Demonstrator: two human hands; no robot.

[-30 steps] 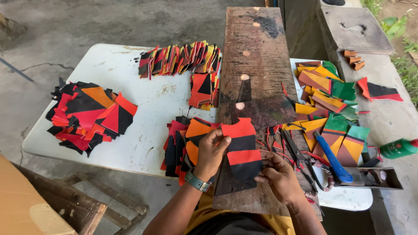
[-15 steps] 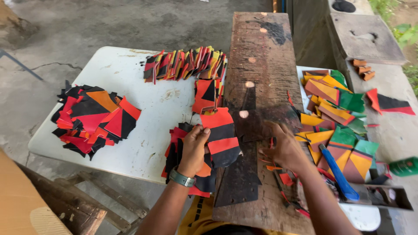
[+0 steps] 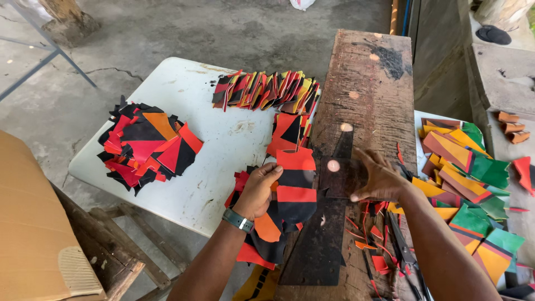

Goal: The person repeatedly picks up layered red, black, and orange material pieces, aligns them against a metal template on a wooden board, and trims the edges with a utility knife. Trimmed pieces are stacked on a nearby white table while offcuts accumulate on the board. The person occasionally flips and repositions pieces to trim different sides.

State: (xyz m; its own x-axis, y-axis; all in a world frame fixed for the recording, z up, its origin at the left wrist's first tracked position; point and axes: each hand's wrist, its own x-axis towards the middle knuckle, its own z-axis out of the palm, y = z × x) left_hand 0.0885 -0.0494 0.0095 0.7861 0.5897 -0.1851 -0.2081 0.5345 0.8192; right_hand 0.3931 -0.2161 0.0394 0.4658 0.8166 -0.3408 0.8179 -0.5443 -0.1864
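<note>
White table (image 3: 167, 100), striped piece (image 3: 296, 187) in left hand (image 3: 257, 192)

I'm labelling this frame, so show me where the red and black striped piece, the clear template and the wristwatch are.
Red and black striped piece (image 3: 296, 187): head view, middle black stripe.
Clear template (image 3: 341, 177): head view, its centre.
Wristwatch (image 3: 238, 219): head view, band on wrist.

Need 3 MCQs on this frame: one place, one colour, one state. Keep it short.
1. Where does the fanned row of pieces lie?
A. far side of the white table
B. on the floor
C. in a box

2. What colours is the piece in the left hand?
A. green and yellow
B. red and black stripes
C. plain white

3. What is the right hand doing?
A. hanging free
B. holding scissors
C. holding a clear sheet

Key: 1 A, it rests on the white table; 2 B, the striped piece shows it; 3 C, the clear sheet is see-through.
</note>
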